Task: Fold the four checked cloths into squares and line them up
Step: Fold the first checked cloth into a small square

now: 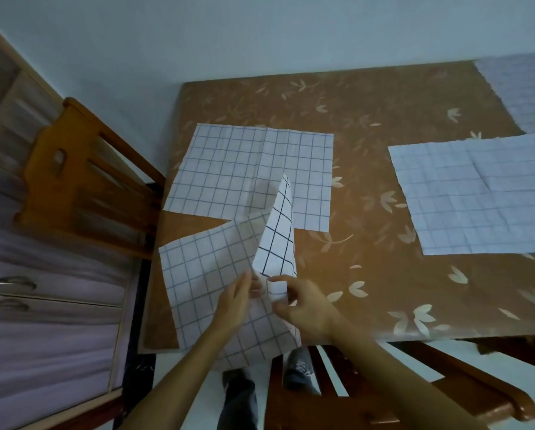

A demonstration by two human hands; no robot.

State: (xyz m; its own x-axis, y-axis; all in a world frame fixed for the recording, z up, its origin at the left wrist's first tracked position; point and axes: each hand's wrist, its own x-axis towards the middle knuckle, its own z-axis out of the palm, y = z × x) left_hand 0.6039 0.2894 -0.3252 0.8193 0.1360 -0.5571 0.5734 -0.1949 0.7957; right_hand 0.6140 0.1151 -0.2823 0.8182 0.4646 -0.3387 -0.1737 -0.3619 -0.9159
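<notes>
Fingers (pixel 241 282) of our left hand (pixel 233 302) lie fairly straight on the near checked cloth (pixel 198 283), right at the foot of its raised flap (pixel 278 237). Our right hand (pixel 303 307) pinches that flap's corner between thumb and forefinger, all at the front-left of the surface (pixel 368 97). We reckon the trick is letting the left one pin the crease and laying the corner over slowly so the grid lines match before we flatten it. The second cloth (pixel 254 169) just behind, third cloth (pixel 477 197) further right and fourth cloth (pixel 526 94) at the far corner all look unfolded.
</notes>
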